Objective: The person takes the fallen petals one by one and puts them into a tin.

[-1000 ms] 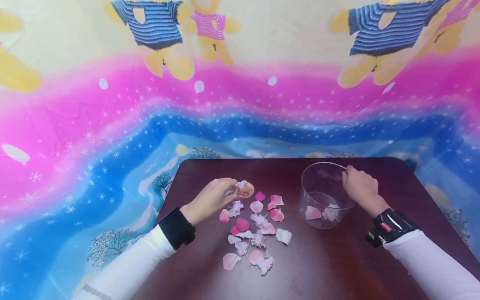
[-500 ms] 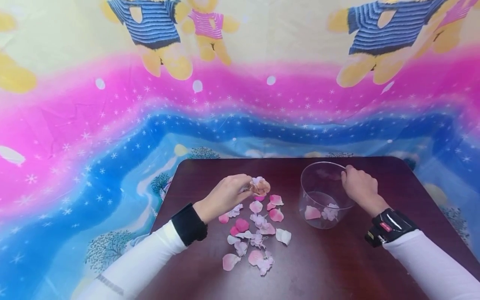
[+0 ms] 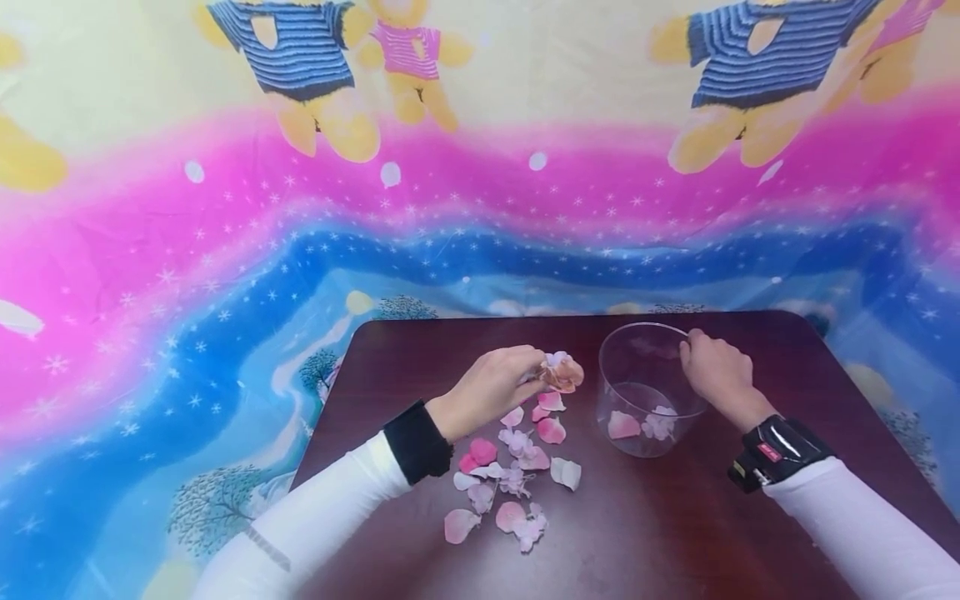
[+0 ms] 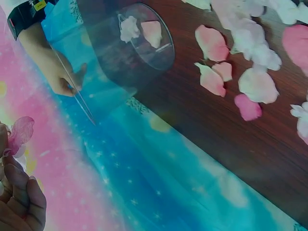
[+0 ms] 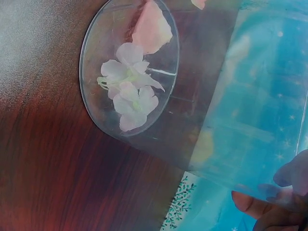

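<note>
The left hand [image 3: 491, 387] is pinching a small bunch of pink petals [image 3: 562, 372] between thumb and fingertips, holding it above the bench [image 3: 675, 533], between the scattered pile of petals [image 3: 510, 467] and the clear bowl [image 3: 637, 392]. In the left wrist view the held bunch is showing as a crumpled pink scrap at the fingers [image 4: 19, 202], which are curled narrowly around it.

The right hand [image 3: 716, 371] is gripping the far rim of the bowl, fingers curled over the edge and thumb outside, and the bowl is tilting toward the left hand. Inside, 1 pink petal [image 5: 151, 29] and 1 pale blossom [image 5: 130, 86] are lying on the bottom.

To do this step well, the bunch is probably best carried fully over the rim before the fingers are loosening, since petals this light are likely to drift and land on the bench just beside the bowl. Lowering the pinch into the opening looks safer than dropping from above. The right hand seems wise to be holding the bowl steady, as a clear, light bowl is apt to slide when nudged. The remaining petals are lying loose on the bench, near the left wrist.
</note>
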`<state>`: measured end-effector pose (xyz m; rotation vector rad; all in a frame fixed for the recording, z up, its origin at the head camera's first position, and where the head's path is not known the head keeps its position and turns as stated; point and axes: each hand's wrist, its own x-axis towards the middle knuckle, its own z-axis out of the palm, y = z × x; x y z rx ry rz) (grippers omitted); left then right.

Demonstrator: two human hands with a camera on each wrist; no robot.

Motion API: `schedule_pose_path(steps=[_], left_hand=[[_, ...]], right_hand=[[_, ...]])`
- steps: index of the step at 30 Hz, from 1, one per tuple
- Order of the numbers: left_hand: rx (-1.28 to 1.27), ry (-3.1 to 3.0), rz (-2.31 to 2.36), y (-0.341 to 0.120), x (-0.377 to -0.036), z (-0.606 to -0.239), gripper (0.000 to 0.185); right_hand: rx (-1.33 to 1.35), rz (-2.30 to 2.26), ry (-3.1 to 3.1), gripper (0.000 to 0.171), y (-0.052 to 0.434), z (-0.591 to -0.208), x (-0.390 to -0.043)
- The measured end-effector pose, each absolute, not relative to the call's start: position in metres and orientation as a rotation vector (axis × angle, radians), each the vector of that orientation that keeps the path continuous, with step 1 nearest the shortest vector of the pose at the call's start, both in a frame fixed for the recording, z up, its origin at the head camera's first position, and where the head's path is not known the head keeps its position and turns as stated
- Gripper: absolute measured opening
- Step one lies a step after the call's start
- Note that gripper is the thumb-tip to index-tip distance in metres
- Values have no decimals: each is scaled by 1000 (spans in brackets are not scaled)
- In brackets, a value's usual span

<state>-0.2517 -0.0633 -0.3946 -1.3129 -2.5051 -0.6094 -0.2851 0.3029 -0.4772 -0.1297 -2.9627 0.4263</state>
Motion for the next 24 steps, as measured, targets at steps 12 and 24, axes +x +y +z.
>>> schedule_pose_path(steps=[12,24], left_hand=[[-1427,-2500,-565,-25,-259,-393,13],[-1530,-2412,-396,4,-274,-390,10]], right_hand=[[-123,424,-2966,31,301,-476,-285],[-143,422,-2974,31,300,-474,-285]])
